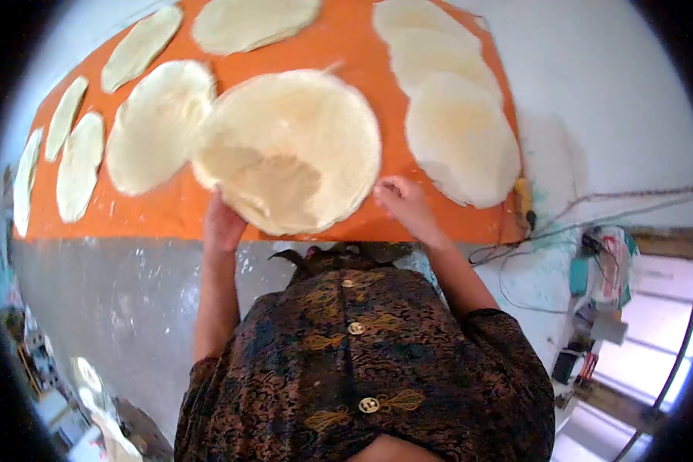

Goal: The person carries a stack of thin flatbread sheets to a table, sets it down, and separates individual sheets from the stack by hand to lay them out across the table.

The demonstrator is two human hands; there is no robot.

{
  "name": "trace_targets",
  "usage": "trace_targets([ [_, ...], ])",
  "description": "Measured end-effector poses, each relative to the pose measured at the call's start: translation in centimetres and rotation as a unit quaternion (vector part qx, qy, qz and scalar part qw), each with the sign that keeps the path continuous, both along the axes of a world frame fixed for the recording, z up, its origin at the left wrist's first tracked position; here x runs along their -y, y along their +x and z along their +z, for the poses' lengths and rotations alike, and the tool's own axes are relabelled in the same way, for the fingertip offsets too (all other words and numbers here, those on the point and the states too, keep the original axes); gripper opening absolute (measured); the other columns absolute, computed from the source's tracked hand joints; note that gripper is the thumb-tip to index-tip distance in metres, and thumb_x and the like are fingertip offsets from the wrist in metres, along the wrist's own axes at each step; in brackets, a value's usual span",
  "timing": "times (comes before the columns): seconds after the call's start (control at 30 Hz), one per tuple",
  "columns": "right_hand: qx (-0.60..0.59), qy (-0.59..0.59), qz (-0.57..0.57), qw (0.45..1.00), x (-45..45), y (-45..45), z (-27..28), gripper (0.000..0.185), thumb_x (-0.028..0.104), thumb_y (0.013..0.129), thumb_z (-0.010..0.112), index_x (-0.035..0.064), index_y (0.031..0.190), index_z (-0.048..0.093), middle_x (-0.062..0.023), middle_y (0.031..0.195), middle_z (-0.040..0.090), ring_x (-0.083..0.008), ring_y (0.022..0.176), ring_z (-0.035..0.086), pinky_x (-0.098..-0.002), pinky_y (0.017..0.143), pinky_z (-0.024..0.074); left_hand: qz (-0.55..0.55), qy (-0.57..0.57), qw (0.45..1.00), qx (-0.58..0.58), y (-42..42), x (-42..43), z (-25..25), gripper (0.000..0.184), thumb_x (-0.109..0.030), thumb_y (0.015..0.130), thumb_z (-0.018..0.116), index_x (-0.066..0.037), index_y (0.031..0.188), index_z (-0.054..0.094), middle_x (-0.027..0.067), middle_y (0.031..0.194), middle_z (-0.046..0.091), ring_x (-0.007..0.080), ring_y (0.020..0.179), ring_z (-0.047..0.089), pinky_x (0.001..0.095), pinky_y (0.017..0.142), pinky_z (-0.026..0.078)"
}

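A large, thin round flatbread (316, 127) is in front of me on an orange cloth (158, 218), with a shadow across its lower left part. My left hand (225, 222) grips its lower left rim, the fingers partly hidden beneath. At the right rim, my right hand (406, 204) is closed, its fingertips pinching the edge. Just left of this piece, another pale flatbread (152, 135) lies on the cloth, slightly overlapped by it.
Overlapping flatbreads (463, 138) line the cloth's right side. More lie at the back (254, 21) and far left (81, 165). Cables (547, 231) run along the right wall near a shelf holding a teal box (579, 275). Grey floor (131, 308) shows at lower left.
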State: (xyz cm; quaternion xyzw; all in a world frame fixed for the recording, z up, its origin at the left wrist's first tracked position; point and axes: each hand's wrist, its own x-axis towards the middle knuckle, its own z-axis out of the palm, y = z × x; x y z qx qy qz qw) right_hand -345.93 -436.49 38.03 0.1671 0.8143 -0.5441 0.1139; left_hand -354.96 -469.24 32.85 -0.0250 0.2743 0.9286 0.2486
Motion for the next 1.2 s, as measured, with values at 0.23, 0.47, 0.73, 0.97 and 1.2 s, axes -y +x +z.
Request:
trace_targets([
  [0.23, -0.218, 0.099, 0.245, 0.940, 13.1, -5.7, 2.7, 0.069, 0.036, 0.069, 0.064, -0.0021, 0.120, 0.039, -0.0202, 0.116, 0.047, -0.0315, 0.107, 0.046, -0.0369, 0.091, 0.0373, 0.051, -0.076, 0.996, -0.019, 0.7, -1.5, 2.8, 0.052, -0.036, 0.086, 0.048, -0.004, 0.124, 0.035, 0.0093, 0.123, 0.045, 0.0223, 0.113, 0.043, 0.0380, 0.096, 0.034],
  [0.47, -0.129, -0.037, 0.215, 0.967, 13.6, -7.5, 1.4, 0.044, 0.029, 0.075, 0.060, -0.0009, 0.106, 0.051, -0.0163, 0.097, 0.059, -0.0242, 0.089, 0.057, -0.0325, 0.077, 0.0451, 0.075, -0.091, 0.993, -0.002, 1.1, -1.4, 2.8, 0.047, -0.028, 0.083, 0.053, -0.003, 0.121, 0.038, 0.0097, 0.117, 0.049, 0.0221, 0.107, 0.049, 0.0374, 0.092, 0.038],
  [0.73, -0.275, 0.171, 0.163, 0.932, 15.7, -7.4, 3.4, 0.029, 0.016, 0.076, 0.052, 0.0008, 0.101, 0.053, -0.0175, 0.088, 0.059, -0.0313, 0.080, 0.058, -0.0388, 0.070, 0.0453, 0.050, -0.113, 0.992, -0.023, 0.7, -1.0, 3.2, 0.043, -0.015, 0.080, 0.053, -0.002, 0.119, 0.040, 0.0103, 0.115, 0.050, 0.0225, 0.104, 0.051, 0.0372, 0.091, 0.040],
  [0.97, -0.195, 0.052, 0.191, 0.961, 14.7, -9.3, 2.1, 0.023, 0.019, 0.076, 0.056, 0.0006, 0.089, 0.058, -0.0164, 0.074, 0.060, -0.0315, 0.072, 0.059, -0.0382, 0.065, 0.0451, 0.037, -0.087, 0.995, -0.022, 1.1, -0.7, 3.3, 0.042, -0.020, 0.080, 0.056, -0.001, 0.116, 0.043, 0.0101, 0.112, 0.052, 0.0222, 0.102, 0.052, 0.0390, 0.089, 0.041],
  [1.2, -0.189, 0.004, 0.227, 0.955, 14.9, -9.3, 2.7, 0.033, 0.019, 0.074, 0.059, 0.0009, 0.100, 0.054, -0.0167, 0.085, 0.061, -0.0267, 0.076, 0.061, -0.0372, 0.067, 0.0468, 0.023, -0.086, 0.995, -0.043, 0.8, -0.6, 3.4, 0.037, -0.015, 0.081, 0.057, -0.002, 0.114, 0.047, 0.0056, 0.107, 0.055, 0.0157, 0.094, 0.054, 0.0321, 0.080, 0.044],
])
